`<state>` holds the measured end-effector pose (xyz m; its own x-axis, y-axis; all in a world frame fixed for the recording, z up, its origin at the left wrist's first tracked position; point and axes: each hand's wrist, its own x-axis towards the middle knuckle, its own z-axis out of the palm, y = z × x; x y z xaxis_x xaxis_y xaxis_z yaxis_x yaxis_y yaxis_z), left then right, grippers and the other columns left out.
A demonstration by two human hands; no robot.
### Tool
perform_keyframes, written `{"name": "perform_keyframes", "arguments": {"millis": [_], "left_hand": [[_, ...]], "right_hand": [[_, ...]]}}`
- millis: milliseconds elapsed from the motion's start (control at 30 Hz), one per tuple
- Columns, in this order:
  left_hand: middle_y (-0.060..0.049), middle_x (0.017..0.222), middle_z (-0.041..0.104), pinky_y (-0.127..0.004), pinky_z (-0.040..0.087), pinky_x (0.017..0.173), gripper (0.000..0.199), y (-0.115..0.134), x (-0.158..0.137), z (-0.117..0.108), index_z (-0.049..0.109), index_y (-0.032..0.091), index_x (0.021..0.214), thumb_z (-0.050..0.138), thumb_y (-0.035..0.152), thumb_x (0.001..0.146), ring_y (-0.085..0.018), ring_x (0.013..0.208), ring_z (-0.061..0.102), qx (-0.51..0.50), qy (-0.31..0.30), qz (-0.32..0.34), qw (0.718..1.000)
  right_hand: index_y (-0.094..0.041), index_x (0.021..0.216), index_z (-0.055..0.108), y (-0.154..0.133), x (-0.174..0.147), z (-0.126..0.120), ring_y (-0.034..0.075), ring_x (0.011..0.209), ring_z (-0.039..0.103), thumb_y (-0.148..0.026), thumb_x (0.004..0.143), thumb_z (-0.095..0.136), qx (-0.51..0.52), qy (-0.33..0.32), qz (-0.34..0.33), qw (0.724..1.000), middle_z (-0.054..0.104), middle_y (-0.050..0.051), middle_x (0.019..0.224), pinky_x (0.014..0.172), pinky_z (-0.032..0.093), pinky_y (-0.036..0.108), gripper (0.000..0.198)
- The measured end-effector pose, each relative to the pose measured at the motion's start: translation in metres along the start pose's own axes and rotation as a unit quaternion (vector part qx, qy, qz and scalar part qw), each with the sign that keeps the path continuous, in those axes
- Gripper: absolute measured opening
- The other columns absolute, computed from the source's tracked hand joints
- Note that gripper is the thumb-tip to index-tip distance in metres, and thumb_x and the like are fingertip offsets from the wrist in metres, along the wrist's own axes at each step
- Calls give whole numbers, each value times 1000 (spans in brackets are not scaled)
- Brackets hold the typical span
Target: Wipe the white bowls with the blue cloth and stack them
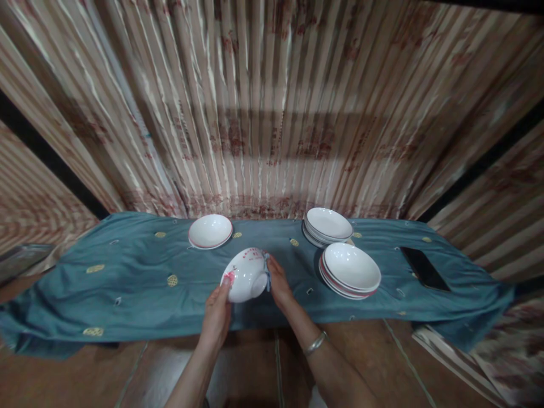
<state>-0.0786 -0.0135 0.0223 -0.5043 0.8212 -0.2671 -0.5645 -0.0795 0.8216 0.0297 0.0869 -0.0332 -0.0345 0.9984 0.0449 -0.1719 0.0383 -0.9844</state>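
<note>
A white bowl (245, 276) with a pink flower and red lettering is held up over the table, tilted so that its outside and foot ring face me. My left hand (218, 309) grips the bowl's left edge, thumb on the outer wall. At the other side, my right hand (279, 279) presses a small bluish-grey cloth (268, 271) against the bowl near its foot. Most of that cloth is hidden by the fingers. Behind the bowl, to the left, a white dish (211, 231) with a red rim lies on the tablecloth.
To the right stand two stacks: dark-rimmed white dishes (329, 222) at the back and red-rimmed white bowls (352, 267) in front. A black phone (424, 268) lies farther right. The teal tablecloth (140, 300) drapes over the table; a patterned curtain (263, 113) hangs behind.
</note>
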Motion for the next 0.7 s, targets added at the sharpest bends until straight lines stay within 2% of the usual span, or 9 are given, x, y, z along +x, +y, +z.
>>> {"name": "perform_keyframes", "arguments": {"millis": [233, 400, 533, 633, 700], "left_hand": [[-3, 76, 72, -23, 47, 67, 44, -4, 4, -1, 70, 16, 84, 82, 46, 55, -14, 69, 63, 40, -33, 36, 998], [-2, 79, 72, -23, 47, 69, 41, -3, 3, -2, 71, 17, 90, 80, 43, 58, -14, 71, 61, 91, -51, 81, 991], [-2, 77, 70, -25, 47, 68, 43, 3, 3, 0, 69, 17, 90, 80, 40, 56, -16, 71, 61, 101, -30, 93, 990], [1, 67, 67, -23, 45, 59, 38, 4, 4, -1, 67, 17, 85, 79, 39, 57, -13, 60, 56, 104, -33, 73, 991], [3, 62, 63, -22, 42, 55, 32, 2, 5, -5, 66, 17, 80, 77, 38, 57, -12, 55, 52, 112, -46, 76, 990]], "right_hand": [[-22, 120, 63, -14, 7, -13, 23, 120, 56, -60, 83, 49, -59, -35, -59, 996, 63, 6, 125, 106, 39, 42, 55], [-22, 128, 57, -23, 2, -14, 21, 125, 51, -50, 92, 37, -163, -65, -144, 974, 58, 6, 132, 111, 34, 43, 50], [-23, 138, 46, -41, -18, -8, 18, 135, 39, -36, 97, 30, -272, -112, -240, 925, 47, 5, 143, 114, 30, 42, 45], [-20, 143, 38, -56, -39, -1, 20, 142, 24, -28, 97, 30, -355, -160, -325, 862, 36, 6, 150, 116, 26, 45, 47], [-21, 144, 36, -61, -52, 5, 20, 144, 19, -23, 96, 33, -391, -193, -377, 817, 35, 5, 151, 116, 25, 46, 48]]}}
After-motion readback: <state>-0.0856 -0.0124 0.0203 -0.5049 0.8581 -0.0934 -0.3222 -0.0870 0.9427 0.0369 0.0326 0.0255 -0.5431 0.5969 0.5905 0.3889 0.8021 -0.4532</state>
